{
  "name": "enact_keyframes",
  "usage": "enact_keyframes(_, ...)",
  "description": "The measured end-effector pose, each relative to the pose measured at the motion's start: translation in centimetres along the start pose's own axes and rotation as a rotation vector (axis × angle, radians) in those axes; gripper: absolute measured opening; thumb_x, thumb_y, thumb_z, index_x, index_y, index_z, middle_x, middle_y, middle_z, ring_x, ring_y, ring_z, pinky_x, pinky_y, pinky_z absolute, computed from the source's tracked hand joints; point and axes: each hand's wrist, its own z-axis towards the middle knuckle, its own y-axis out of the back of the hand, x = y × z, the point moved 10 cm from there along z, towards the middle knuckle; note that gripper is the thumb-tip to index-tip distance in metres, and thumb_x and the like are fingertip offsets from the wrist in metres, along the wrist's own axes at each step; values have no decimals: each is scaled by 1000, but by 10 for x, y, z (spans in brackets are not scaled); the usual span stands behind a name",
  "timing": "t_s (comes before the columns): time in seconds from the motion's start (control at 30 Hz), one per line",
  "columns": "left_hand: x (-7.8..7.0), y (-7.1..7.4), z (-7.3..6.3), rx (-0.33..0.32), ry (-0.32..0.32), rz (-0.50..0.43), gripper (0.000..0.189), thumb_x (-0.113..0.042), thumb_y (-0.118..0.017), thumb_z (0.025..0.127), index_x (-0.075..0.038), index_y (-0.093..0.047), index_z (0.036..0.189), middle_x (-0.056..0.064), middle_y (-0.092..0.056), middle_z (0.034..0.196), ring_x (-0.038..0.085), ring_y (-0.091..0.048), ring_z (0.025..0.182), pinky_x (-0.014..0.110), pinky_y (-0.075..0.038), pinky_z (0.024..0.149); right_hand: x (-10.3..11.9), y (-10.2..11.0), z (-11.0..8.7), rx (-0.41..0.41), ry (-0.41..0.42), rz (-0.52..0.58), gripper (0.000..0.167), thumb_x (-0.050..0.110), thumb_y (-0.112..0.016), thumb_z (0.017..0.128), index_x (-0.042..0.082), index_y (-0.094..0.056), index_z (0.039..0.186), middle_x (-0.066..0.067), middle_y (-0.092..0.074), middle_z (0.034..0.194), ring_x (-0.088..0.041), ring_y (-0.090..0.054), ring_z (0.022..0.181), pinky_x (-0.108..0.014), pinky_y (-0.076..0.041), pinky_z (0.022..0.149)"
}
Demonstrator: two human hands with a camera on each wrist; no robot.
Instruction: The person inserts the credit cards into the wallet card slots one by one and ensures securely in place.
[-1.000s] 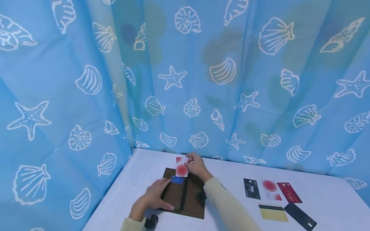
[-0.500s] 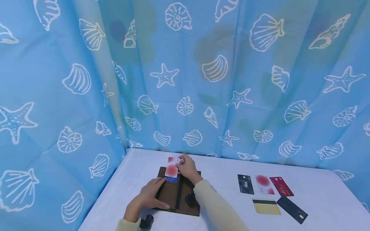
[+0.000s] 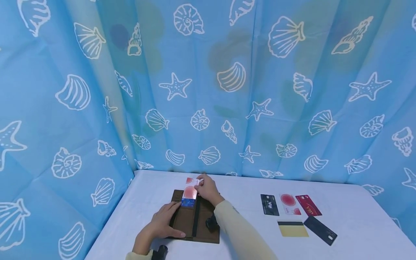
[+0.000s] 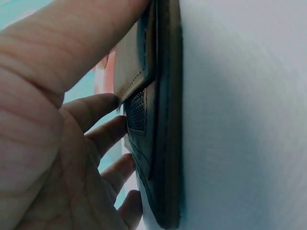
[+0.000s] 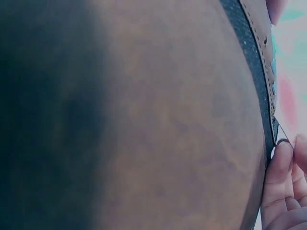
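On the desk [image 3: 247, 224] lies a brown wallet [image 3: 185, 222], spread open, with a black strap [image 3: 195, 218] running down its middle. The right hand [image 3: 208, 189] has its grip closed in a pinch on the right edge of a white-and-red card [image 3: 190, 192] — a thin edge between fingertips in the right wrist view. The card stands over the far part of the wallet, its lower end meeting a blue card [image 3: 187, 202] there; whether it is tucked into a slot cannot be told. Lettering at its upper right is too small to read, as are the blue card's markings.

The left hand [image 3: 160, 220] has its grip released and spread on the wallet's left side: the thumb lies towards the near edge, the index fingertip beside the blue card.

Well to the right, five more cards lie on the desk. A black card [image 3: 269, 204] reads "Vip" in pale letters; a white card with a red circle [image 3: 290, 204] bears small, illegible writing; a red card [image 3: 308, 205] reads "VIP". Nearer the person are a gold card [image 3: 293, 229] with a black stripe and, just beside it, a slanted dark card [image 3: 320, 230] with a chip.
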Motion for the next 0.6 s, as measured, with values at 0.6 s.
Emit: enact_keyframes(0.6,1,0,-1,-2,2,0,108,-50,-90,64,-12,-38,151,16,-39,153,40,-33,141,73,-29,108,3,-6,-2,112,-1,-81,24,11,-69,92,9,-64,115,-6,-60,81,-18,-57,72,-32,-53,69)
